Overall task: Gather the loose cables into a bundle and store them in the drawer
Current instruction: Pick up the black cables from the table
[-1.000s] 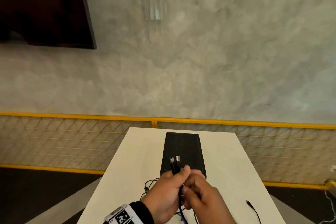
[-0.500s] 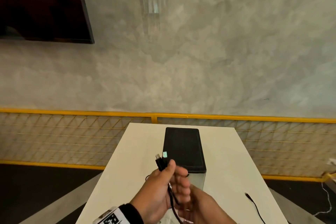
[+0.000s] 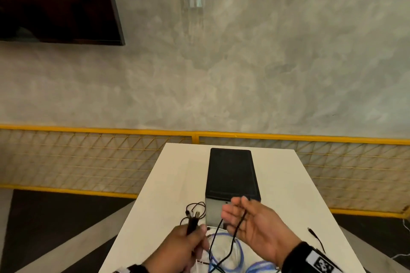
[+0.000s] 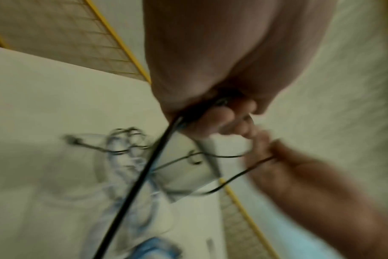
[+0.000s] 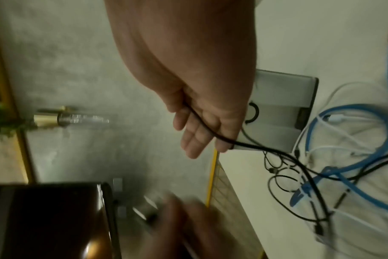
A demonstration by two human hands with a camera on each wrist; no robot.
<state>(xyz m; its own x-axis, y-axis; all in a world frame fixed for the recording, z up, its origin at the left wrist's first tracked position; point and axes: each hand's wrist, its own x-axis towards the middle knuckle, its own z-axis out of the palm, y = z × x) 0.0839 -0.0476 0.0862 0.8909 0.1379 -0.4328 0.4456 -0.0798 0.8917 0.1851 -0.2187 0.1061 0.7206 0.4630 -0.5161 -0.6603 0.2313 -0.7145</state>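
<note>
My left hand (image 3: 195, 235) grips a bunch of black cable plug ends (image 3: 192, 220) near the table's front; in the blurred left wrist view its fingers (image 4: 217, 115) curl round the black cable (image 4: 144, 175). To the right, my right hand (image 3: 235, 213) is held up with straight fingers, and a thin black cable (image 3: 242, 219) is draped across its palm (image 5: 199, 133). Just behind both hands stands the drawer box (image 3: 233, 173), black on top, its grey front (image 5: 275, 98) closed. Blue cable (image 3: 238, 248) and white cable (image 5: 335, 133) lie tangled on the table below my hands.
The white table (image 3: 168, 184) is narrow, with open floor on both sides. One loose black cable end (image 3: 315, 237) lies at the table's right. Thin black loops (image 3: 195, 206) lie left of the box. Beyond the table's far end runs a yellow railing (image 3: 88, 129).
My hands were together around the plug ends. The right hand has drawn away to the right and opened with a cable across it; the left hand dropped lower and left, still holding the plugs.
</note>
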